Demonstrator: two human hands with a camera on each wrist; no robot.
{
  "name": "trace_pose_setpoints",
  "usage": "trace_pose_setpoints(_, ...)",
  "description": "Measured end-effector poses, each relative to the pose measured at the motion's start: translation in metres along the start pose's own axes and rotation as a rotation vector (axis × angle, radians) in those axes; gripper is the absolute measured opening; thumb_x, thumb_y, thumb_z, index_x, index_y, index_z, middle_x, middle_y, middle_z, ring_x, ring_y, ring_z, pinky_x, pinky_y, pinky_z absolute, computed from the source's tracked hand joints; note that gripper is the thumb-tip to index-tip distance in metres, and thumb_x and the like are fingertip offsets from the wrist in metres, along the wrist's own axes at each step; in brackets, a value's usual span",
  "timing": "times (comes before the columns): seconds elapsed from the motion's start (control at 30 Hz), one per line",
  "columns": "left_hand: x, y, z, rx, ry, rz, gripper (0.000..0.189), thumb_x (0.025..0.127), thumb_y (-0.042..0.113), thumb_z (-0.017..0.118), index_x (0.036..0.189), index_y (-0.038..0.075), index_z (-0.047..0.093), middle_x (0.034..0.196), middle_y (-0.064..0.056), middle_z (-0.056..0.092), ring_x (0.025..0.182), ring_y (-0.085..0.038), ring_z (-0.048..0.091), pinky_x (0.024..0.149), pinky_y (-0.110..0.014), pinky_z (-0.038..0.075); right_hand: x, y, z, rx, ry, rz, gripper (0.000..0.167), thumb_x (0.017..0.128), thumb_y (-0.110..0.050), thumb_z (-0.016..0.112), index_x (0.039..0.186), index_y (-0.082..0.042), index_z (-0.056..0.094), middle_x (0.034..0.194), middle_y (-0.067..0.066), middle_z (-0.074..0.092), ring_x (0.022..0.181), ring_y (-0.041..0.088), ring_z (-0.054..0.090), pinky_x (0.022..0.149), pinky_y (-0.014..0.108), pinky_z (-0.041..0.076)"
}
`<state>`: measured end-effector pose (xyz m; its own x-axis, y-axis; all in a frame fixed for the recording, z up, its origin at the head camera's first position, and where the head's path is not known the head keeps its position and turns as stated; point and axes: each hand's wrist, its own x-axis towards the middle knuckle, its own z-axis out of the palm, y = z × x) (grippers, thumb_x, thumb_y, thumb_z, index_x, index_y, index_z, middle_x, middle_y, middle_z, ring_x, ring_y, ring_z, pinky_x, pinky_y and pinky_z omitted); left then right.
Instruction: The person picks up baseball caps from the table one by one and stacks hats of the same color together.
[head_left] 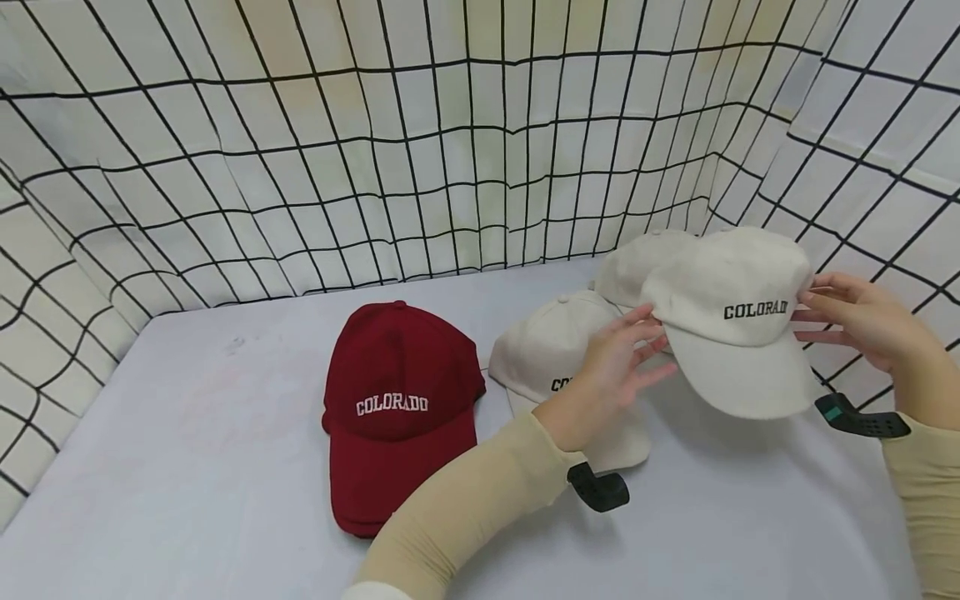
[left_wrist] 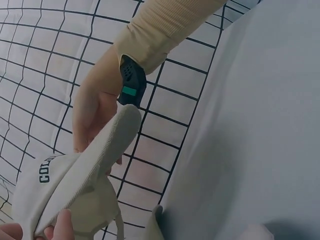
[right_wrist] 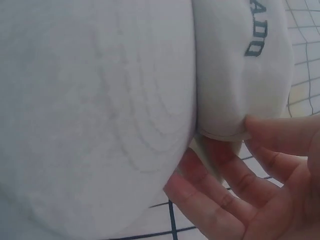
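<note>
A white cap with dark "COLORADO" lettering is raised off the white surface, its brim toward me. My right hand holds its right side; in the right wrist view the thumb presses the outside of the crown and the fingers reach beneath. On the opposite side, my left hand grips the cap's edge near where brim meets crown. The left wrist view has those fingertips at the brim. Behind my left hand lies a second white cap, partly hidden.
A red cap with white lettering lies left of the white ones. Another white cap is at the back, partly covered by the held cap. Black-gridded white walls border the surface at the back and sides.
</note>
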<state>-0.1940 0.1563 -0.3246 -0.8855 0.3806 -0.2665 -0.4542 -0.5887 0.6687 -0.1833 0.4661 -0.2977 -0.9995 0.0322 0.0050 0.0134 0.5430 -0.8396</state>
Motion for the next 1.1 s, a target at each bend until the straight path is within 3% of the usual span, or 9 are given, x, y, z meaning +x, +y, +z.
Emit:
trace_pose_setpoints(0.3,-0.007,0.018,-0.006,0.022,-0.004,0.073,0.039,0.092,-0.009,0.063,0.126,0.01,0.071,0.103,-0.004,0.063,0.093,-0.02,0.063,0.098,-0.06,0.05,0.01,-0.016,0.012,0.022,-0.003,-0.024,0.014,0.109,-0.022,0.05,0.121,-0.014,0.048,0.102,-0.027,0.057,0.09,-0.007,0.061,0.073,0.022,0.059)
trace_pose_setpoints(0.7,-0.016,0.039,-0.019,0.057,-0.002,0.11,0.043,0.094,-0.009,0.062,0.131,0.012,0.069,0.102,-0.002,0.061,0.095,-0.021,0.062,0.098,-0.059,0.051,0.022,-0.038,0.024,0.066,-0.025,-0.061,0.009,0.108,-0.023,0.053,0.115,-0.029,0.055,0.102,-0.023,0.062,0.092,-0.001,0.065,0.076,0.024,0.059)
trace_pose_setpoints(0.93,-0.022,0.054,-0.03,0.068,-0.004,0.128,0.047,0.093,-0.011,0.06,0.136,0.009,0.065,0.099,0.0,0.063,0.094,-0.018,0.061,0.1,-0.059,0.049,0.031,-0.052,0.034,0.034,-0.054,-0.073,0.019,0.108,-0.028,0.053,0.124,-0.018,0.049,0.105,-0.023,0.06,0.095,-0.002,0.064,0.078,0.025,0.059)
trace_pose_setpoints(1.1,-0.023,0.062,-0.038,0.081,0.017,0.14,0.048,0.093,-0.011,0.06,0.137,0.01,0.065,0.102,-0.001,0.063,0.097,-0.019,0.06,0.1,-0.058,0.049,0.037,-0.064,0.042,0.043,-0.059,-0.086,0.019,0.108,-0.028,0.055,0.123,-0.019,0.051,0.106,-0.023,0.06,0.096,-0.001,0.064,0.079,0.026,0.059)
